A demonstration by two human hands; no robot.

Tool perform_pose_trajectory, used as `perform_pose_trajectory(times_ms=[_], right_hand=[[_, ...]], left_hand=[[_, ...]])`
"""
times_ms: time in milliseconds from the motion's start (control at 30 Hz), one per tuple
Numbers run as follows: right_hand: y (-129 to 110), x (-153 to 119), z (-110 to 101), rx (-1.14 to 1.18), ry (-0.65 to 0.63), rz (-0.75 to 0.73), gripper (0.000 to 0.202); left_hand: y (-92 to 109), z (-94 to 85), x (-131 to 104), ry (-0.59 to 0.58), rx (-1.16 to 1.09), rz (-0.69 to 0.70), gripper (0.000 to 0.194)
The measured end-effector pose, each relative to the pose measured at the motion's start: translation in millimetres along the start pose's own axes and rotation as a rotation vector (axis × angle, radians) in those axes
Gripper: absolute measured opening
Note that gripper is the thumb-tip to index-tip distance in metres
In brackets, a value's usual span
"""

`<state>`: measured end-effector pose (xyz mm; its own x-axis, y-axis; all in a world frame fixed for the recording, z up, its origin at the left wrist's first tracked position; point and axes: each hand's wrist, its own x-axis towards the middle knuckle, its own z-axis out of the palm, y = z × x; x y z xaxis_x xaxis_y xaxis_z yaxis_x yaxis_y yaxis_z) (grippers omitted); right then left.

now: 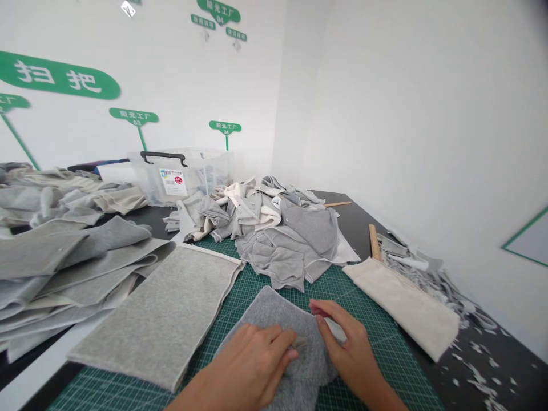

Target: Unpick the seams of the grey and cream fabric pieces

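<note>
A piece of grey cloth point(268, 308) lies on the green cutting mat point(363, 302) in front of me. My left hand point(261, 359) rests over its middle with the fingers curled closed. A small beige-grey bit shows past those fingertips, too blurred to name. At the cloth's right edge, my right hand point(346, 348) has thumb and fingers drawn together on the fabric. Something whitish shows behind the right thumb. A larger light-grey cloth panel point(166, 308) lies flat to the left of my hands.
A heap of grey and cream cloth point(274, 222) sits at the mat's far end. Stacked grey cloths point(64, 274) fill the left. Behind stands a clear plastic box point(197, 171). On the right are folded cream cloth point(406, 305), a wooden ruler point(374, 242) and fabric scraps point(432, 274).
</note>
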<state>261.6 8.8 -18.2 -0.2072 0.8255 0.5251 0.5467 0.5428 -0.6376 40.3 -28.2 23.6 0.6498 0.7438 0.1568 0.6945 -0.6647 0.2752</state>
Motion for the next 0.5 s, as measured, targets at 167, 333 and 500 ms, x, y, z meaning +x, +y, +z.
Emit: perform_pose_trajectory(times_ms=[167, 333, 500], right_hand=[[3.4, -1.2, 1.0, -0.009, -0.001, 0.000, 0.024], [3.0, 0.0, 1.6, -0.002, -0.014, 0.009, 0.023], [2.5, 0.2, 2.1, 0.003, -0.023, 0.018, 0.022]], left_hand=[[1.8, -1.9, -0.4, 0.003, -0.015, -0.026, 0.013], [-4.9, -6.7, -1.2, 0.013, -0.009, -0.058, 0.018], [-15.9, -6.7, -1.8, 0.052, 0.034, -0.123, 0.021]])
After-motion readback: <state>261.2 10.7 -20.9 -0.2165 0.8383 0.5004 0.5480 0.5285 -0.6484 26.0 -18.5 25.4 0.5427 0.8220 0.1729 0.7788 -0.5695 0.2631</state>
